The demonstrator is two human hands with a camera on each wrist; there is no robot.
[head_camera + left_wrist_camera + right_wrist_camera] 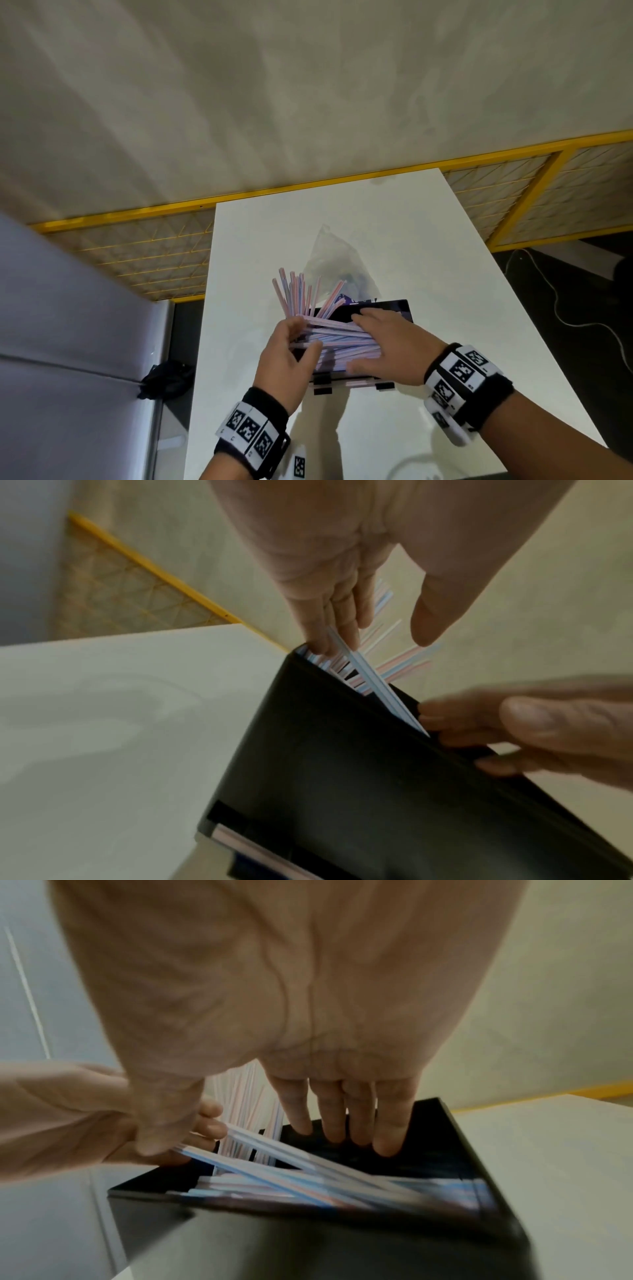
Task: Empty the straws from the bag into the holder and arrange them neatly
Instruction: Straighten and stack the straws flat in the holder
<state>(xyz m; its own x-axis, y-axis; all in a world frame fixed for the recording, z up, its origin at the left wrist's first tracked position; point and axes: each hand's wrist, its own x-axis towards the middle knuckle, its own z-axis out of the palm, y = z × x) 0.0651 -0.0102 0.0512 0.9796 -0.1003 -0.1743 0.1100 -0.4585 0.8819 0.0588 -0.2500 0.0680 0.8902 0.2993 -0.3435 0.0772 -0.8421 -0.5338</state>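
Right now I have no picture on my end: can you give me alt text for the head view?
Both hands work a jumble of pink and blue straws in a black holder on a white table: the left hand grips some at one end, the right hand lies flat across them. More straws stand fanned upright behind, before a clear plastic bag.

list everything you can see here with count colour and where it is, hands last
straws: many, pink, blue and white; most lying across the holder, some sticking up at its left end
holder: one, black box, middle of the table
bag: one, clear plastic, on the table behind the holder
table: one, white
fence: yellow frame with mesh, past the table's far edge
cable: one, white, on the dark floor at right
left hand: pinching straws at the holder's left end
right hand: fingers straight, pressing on the straws
wristbands: two, black, with black-and-white markers
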